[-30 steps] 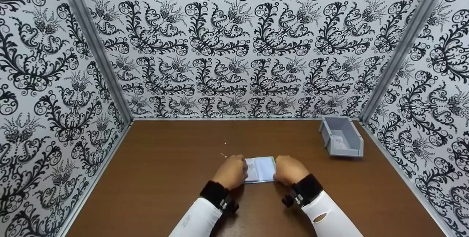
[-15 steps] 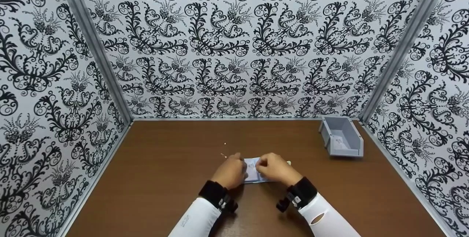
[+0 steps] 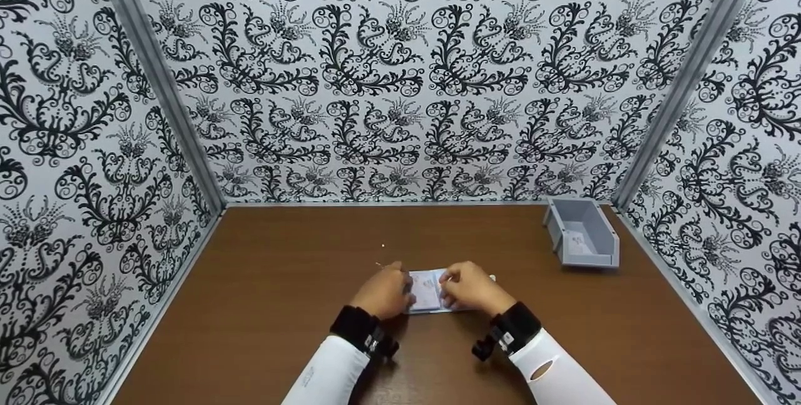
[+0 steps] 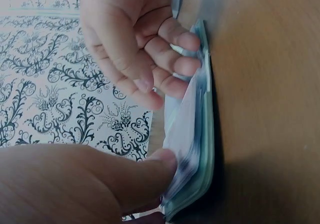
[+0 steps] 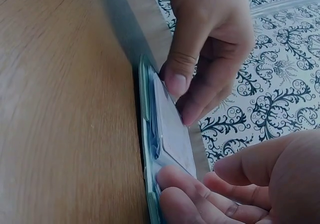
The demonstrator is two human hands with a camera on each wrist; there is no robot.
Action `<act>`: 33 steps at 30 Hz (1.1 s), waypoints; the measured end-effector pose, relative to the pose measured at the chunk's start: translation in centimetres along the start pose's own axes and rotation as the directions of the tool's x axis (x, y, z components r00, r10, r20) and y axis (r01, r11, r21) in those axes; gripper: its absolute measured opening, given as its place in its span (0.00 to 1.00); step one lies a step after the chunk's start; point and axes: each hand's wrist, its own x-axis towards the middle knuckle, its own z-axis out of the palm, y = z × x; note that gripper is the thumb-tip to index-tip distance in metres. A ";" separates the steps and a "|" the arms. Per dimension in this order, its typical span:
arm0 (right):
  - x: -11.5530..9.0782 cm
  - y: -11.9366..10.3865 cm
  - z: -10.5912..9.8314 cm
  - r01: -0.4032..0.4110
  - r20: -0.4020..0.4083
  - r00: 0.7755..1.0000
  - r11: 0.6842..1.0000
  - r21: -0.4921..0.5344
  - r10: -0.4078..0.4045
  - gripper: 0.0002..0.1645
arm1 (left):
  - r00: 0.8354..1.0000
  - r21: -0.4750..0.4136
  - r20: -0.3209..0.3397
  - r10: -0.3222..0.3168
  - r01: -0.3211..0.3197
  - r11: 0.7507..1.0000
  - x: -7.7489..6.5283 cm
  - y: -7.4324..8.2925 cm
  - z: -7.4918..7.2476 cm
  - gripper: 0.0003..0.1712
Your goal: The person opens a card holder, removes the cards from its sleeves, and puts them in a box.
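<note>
Left hand (image 3: 383, 293) grips an open booklet (image 3: 427, 291); right hand (image 3: 474, 287) touches its pages (image 5: 172, 129) with loose fingers; hasty pushing might crease them.

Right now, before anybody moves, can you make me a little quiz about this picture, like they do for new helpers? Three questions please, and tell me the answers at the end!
1. Open or shut: how does the booklet lie on the table?
2. Pick one. Seen from the head camera, where on the table is the bin?
A) Near left corner
B) Far right corner
C) Far left corner
3. True or false: only one hand touches the booklet.

Key:
1. Open.
2. B.
3. False: the left hand and the right hand both touch it.
</note>
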 end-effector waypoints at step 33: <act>0.2 0.2 0.3 0.008 -0.036 0.999 1.000 0.005 -0.008 0.23 | 0.996 0.043 -0.061 0.072 -0.070 0.997 0.0 1.0 0.7 0.15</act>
